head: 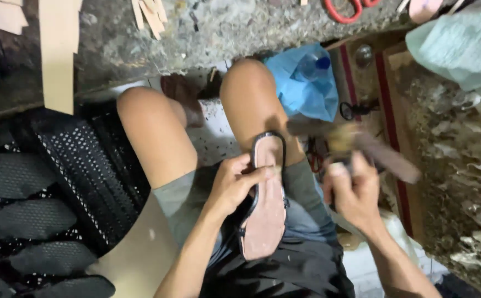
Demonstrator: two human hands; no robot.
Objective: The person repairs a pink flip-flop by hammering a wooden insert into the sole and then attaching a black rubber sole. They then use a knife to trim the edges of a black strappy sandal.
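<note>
A flat sandal sole [266, 212], pinkish-brown with a black edge, lies along my right thigh with its toe toward the knee. My left hand [235, 185] grips it at the middle, thumb pressed on top. My right hand [353, 190] is closed around the handle of a blurred tool [356, 143], which looks like a hammer or brush. The tool is raised just right of the sole's toe end.
A stack of black perforated sole sheets [47, 198] fills the left. A blue plastic bag with a bottle [304, 83] lies past my knee. Red scissors [342, 10] and tan strips [58, 49] lie on the far grimy floor. Pale cloth [461, 49] sits at top right.
</note>
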